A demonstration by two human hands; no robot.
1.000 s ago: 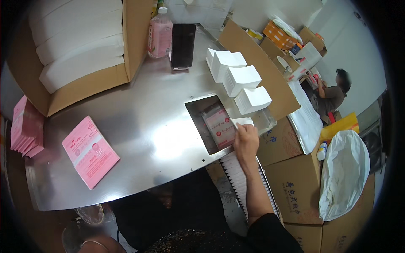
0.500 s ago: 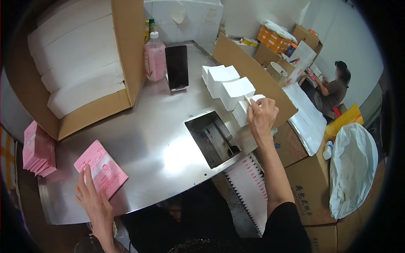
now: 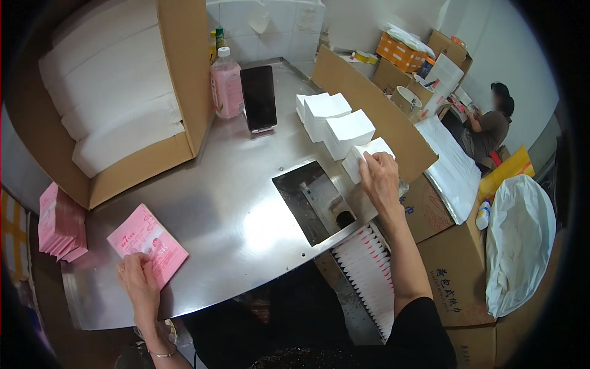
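Observation:
A flat stack of pink printed wrappers (image 3: pixel 157 240) lies on the metal table at the left. My left hand (image 3: pixel 139 284) is at its near left corner, with curled fingers pressed on the edge of the stack. Several white stacks of folded tissues (image 3: pixel 349 132) stand in a slanting row at the right. Over the nearest white tissue stack (image 3: pixel 376 147) is my right hand (image 3: pixel 381 178), its thumb and fingers closed on the top near side. How many tissues it grips is hidden.
A rectangular opening (image 3: pixel 316 203) is cut in the metal table (image 3: pixel 233 184). An open carton (image 3: pixel 138 163) of white tissue stacks stands at the left, beside a pink pile (image 3: pixel 61 224). A bottle (image 3: pixel 226 83) and phone (image 3: pixel 258 98) stand behind. Another person (image 3: pixel 491 126) sits far right.
My left hand's fingers have drawn back and curled at the pink stack's near edge. My right hand has shifted slightly down, fingers closed on the nearest tissue stack. The view has moved slightly.

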